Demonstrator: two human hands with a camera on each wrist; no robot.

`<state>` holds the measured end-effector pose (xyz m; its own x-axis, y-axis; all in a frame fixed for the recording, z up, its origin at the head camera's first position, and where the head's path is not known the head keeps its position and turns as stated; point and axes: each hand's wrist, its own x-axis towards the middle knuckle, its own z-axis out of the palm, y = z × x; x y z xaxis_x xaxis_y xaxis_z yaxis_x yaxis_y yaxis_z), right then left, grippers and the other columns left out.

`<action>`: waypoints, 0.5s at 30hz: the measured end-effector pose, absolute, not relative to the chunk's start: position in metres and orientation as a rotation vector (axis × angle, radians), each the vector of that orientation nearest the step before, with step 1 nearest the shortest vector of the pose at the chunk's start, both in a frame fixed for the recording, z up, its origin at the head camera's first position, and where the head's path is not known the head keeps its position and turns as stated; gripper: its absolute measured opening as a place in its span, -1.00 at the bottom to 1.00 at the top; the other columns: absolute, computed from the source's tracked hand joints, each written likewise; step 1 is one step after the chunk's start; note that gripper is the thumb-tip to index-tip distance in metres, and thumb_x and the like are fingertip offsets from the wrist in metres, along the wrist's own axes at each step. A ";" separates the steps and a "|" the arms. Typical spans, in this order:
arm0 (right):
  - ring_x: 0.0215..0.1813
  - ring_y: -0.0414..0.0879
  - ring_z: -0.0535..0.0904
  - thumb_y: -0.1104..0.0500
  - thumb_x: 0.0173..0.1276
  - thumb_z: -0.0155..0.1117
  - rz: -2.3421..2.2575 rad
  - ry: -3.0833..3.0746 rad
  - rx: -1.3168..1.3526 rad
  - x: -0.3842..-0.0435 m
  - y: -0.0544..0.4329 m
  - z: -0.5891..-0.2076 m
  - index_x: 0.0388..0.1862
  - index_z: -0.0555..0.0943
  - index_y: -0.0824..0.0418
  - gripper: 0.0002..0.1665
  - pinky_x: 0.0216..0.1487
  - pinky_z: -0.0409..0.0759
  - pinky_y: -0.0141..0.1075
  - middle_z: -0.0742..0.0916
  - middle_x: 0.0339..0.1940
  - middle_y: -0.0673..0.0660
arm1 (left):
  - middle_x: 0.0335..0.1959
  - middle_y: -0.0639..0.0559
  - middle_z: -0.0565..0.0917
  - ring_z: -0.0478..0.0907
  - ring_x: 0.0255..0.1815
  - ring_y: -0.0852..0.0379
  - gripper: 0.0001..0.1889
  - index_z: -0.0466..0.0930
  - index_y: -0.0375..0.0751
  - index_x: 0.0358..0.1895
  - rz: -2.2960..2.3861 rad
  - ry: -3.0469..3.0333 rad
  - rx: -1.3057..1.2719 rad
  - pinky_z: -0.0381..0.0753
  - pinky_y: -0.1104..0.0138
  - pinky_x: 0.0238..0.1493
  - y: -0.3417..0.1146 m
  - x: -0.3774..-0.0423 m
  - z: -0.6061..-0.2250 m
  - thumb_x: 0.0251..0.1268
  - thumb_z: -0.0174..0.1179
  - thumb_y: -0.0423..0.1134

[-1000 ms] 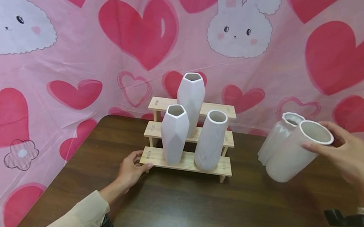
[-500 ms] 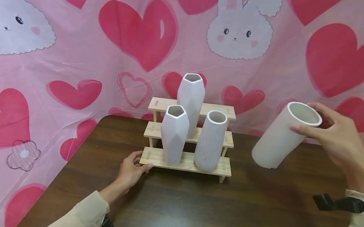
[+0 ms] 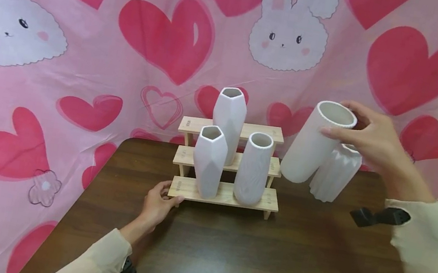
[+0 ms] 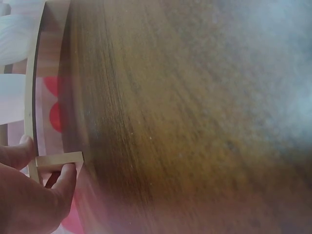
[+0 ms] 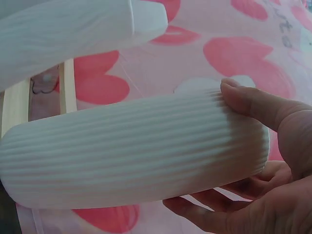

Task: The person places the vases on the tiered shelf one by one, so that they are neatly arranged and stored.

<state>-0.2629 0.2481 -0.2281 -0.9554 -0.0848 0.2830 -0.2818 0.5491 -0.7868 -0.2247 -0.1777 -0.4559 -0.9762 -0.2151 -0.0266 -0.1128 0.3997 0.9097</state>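
A white cylindrical vase with fine ribs (image 3: 306,146) hangs tilted in the air at the right end of the wooden stand. My right hand (image 3: 377,139) grips it near the rim, thumb on one side and fingers on the other; the ribs show plainly along the vase (image 5: 136,151) in the right wrist view. My left hand (image 3: 157,206) pinches the left front corner of the three-step wooden stand (image 3: 227,195), with the thumb on the board and a finger at the leg (image 4: 61,159). On the stand are two faceted vases, one lower (image 3: 208,166), one higher (image 3: 232,112), and a round-mouthed vase (image 3: 253,176) at the front right.
A white pleated vase (image 3: 336,175) stands on the brown table (image 3: 251,258) to the right, partly behind the held vase and right hand. A pink cloth (image 3: 225,46) with hearts and rabbits hangs behind the table.
My right hand has carried the ribbed vase left and upward, toward the stand. The pleated vase, hidden half a second ago, shows again behind it. The left hand stays at the stand's corner.
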 end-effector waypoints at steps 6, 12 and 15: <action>-0.09 -0.08 0.53 -0.01 0.13 0.50 1.406 -2.547 0.352 -0.276 0.227 -0.227 0.25 0.49 0.02 -0.31 -0.21 0.54 -0.41 0.64 -0.04 0.04 | -0.01 -0.19 0.65 0.57 0.00 -0.08 -0.41 0.40 -0.24 0.27 -1.643 -2.551 0.296 0.55 0.22 -0.14 -0.178 -0.226 -0.457 0.16 0.38 -0.24; -0.11 -0.08 0.55 0.07 0.08 0.54 1.466 -2.503 0.418 -0.288 0.209 -0.226 0.18 0.53 0.09 -0.34 -0.18 0.53 -0.41 0.66 -0.10 0.06 | -0.02 -0.18 0.66 0.57 -0.01 -0.06 -0.40 0.39 -0.24 0.28 -1.646 -2.546 0.296 0.55 0.25 -0.17 -0.178 -0.227 -0.458 0.16 0.38 -0.24; -0.13 -0.09 0.57 0.11 0.07 0.56 1.495 -2.482 0.456 -0.293 0.201 -0.227 0.15 0.54 0.13 -0.36 -0.18 0.53 -0.39 0.68 -0.14 0.05 | -0.03 -0.18 0.66 0.58 -0.03 -0.06 -0.40 0.40 -0.25 0.27 -1.651 -2.541 0.291 0.55 0.26 -0.18 -0.178 -0.228 -0.459 0.16 0.38 -0.24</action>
<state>-0.2927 0.2011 -0.2273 -0.9306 -0.1551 0.3316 -0.3656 0.4383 -0.8211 -0.2277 -0.1780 -0.4592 -0.9770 -0.2120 -0.0223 -0.1065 0.3947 0.9126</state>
